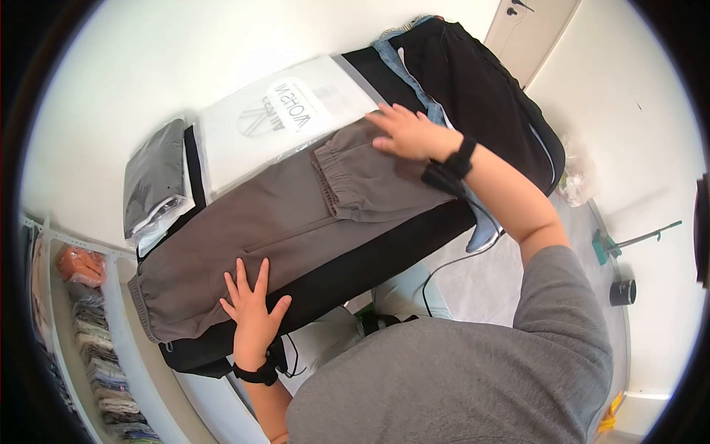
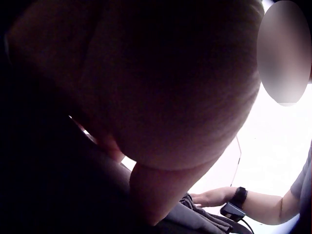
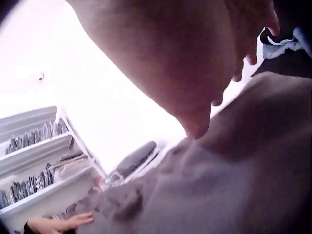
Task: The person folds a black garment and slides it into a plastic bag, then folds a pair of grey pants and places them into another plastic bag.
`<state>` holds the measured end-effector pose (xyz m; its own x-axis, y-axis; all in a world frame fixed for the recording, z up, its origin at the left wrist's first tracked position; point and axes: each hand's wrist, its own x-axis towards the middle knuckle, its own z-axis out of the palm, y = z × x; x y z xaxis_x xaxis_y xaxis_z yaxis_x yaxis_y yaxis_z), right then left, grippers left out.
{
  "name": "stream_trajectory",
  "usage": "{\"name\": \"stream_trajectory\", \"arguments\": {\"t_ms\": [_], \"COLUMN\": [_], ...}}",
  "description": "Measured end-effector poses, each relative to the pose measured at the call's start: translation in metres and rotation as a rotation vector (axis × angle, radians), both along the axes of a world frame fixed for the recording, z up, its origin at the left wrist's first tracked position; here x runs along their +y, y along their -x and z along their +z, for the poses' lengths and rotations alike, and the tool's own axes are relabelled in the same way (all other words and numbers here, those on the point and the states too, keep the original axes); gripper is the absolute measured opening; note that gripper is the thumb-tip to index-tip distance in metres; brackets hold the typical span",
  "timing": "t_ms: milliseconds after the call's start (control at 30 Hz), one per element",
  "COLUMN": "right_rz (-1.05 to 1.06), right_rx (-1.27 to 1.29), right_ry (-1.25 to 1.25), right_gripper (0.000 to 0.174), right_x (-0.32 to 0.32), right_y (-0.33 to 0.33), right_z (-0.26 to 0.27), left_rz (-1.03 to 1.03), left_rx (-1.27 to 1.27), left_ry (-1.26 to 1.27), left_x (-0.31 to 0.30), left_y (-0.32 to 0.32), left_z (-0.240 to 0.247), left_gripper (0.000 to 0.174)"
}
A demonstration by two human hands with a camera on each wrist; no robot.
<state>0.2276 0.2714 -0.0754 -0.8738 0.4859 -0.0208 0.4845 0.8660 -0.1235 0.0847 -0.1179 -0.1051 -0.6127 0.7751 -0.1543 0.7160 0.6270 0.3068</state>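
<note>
A pair of grey-brown trousers (image 1: 251,214) with gathered elastic cuffs lies lengthwise on a black surface (image 1: 370,259), one cuffed part folded back over the rest. My left hand (image 1: 255,314) rests on the trousers' near edge, fingers spread and straight. At the folded right end, my right hand (image 1: 413,135) lies over the cloth with its fingers extended toward the far side. The right wrist view shows the right hand (image 3: 195,87) from beneath, just over the fabric (image 3: 234,170). Dark and close, the left hand (image 2: 165,122) fills much of the left wrist view.
Behind the trousers lies a clear printed garment bag (image 1: 288,111), with a bagged grey garment (image 1: 157,177) to its left. Black clothing (image 1: 481,96) and a denim piece (image 1: 407,70) pile up at the right. Shelves (image 1: 118,296) of packed clothes stand at left; a green-headed broom (image 1: 606,248) is at right.
</note>
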Motion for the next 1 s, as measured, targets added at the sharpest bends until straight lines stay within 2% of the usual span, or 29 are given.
{"name": "stream_trajectory", "arguments": {"t_ms": [67, 267, 333, 367, 400, 467, 500, 600, 633, 667, 733, 800, 867, 900, 933, 1000], "right_rz": [0.039, -0.158, -0.310, -0.302, -0.347, -0.538, -0.566, -0.624, -0.674, -0.675, -0.693, -0.703, -0.764, -0.847, -0.843, -0.642], "right_rx": [-0.280, -0.198, 0.126, 0.274, 0.380, 0.461, 0.537, 0.467, 0.395, 0.396, 0.406, 0.358, 0.529, 0.716, 0.707, 1.546], "right_ry": [-0.027, -0.078, -0.083, -0.316, -0.348, -0.196, -0.221, -0.332, -0.201, -0.195, 0.177, 0.185, 0.216, 0.655, 0.652, 1.651], "right_gripper": [0.066, 0.068, 0.060, 0.049, 0.046, 0.049, 0.051, 0.051, 0.052, 0.052, 0.051, 0.051, 0.051, 0.041, 0.041, 0.023], "right_x": [-0.021, -0.019, -0.032, -0.048, -0.059, -0.090, -0.094, -0.097, -0.093, -0.087, -0.078, -0.078, -0.077, -0.074, -0.080, -0.101], "right_y": [-0.023, -0.095, -0.113, -0.119, -0.121, -0.113, -0.109, -0.100, -0.101, -0.105, -0.111, -0.109, -0.112, -0.115, -0.114, -0.107], "right_z": [-0.015, -0.037, -0.046, -0.048, -0.052, -0.051, -0.064, -0.080, -0.077, -0.070, -0.056, -0.051, -0.053, -0.056, -0.056, -0.058], "left_rz": [0.006, 0.002, 0.006, 0.005, 0.005, 0.006, 0.001, 0.001, -0.001, 0.000, 0.006, 0.006, 0.008, 0.003, 0.009, 0.006], "left_rx": [0.015, 0.027, 0.017, 0.024, 0.031, 0.027, 0.035, 0.035, 0.036, 0.037, 0.041, 0.036, 0.035, 0.037, 0.029, 0.027], "left_ry": [-0.003, -0.013, -0.021, -0.006, 0.009, 0.008, 0.015, 0.024, 0.031, 0.025, 0.024, 0.022, 0.013, 0.005, 0.004, 0.011], "left_x": [0.000, -0.001, -0.001, -0.001, -0.001, -0.001, -0.001, -0.001, 0.000, 0.000, -0.001, -0.001, -0.002, -0.002, -0.002, -0.001], "left_y": [0.001, 0.001, 0.001, 0.002, 0.002, 0.003, 0.002, 0.002, 0.002, 0.002, 0.002, 0.001, 0.001, 0.001, 0.001, 0.001], "left_z": [-0.001, -0.003, -0.003, -0.004, -0.004, -0.005, -0.005, -0.005, -0.005, -0.005, -0.004, -0.004, -0.005, -0.005, -0.005, -0.004], "left_gripper": [0.075, 0.075, 0.075, 0.074, 0.074, 0.074, 0.074, 0.074, 0.074, 0.074, 0.073, 0.073, 0.073, 0.072, 0.072, 0.072]}}
